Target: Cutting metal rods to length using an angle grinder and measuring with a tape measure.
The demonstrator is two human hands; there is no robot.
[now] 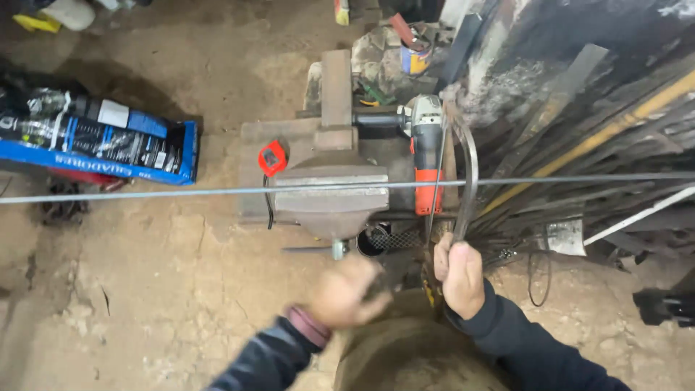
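At the lower middle of the frame the person's two hands come up from dark sleeves over a dirt floor [166, 289]. The right hand [461, 277] has its grip closed around the lower end of a curved metal strip [472, 170], which arcs upward from the fist toward the centre right of the frame, beside thinner rods that rise next to it. The left hand [346, 291] is blurred, just below the handle of a bench vise [331, 194]; its fingers look partly curled and hold nothing that can be made out (whether the grip is spread or closed I cannot tell). The grey vise sits at the centre of the frame on a flat metal block, with a red piece just to its left. A long thin steel rod [181, 192] runs nearly level across the whole frame, passing over the vise jaws and crossing in front of the curved strip. Just right of the vise lies an angle grinder [426, 148] with a grey head and orange body, its black side handle pointing left. A blue cardboard box [101, 145] lies at the upper left. Along the right side, a heap of metal bars and strips [601, 137] leans against a dark wall, one of them yellowish.
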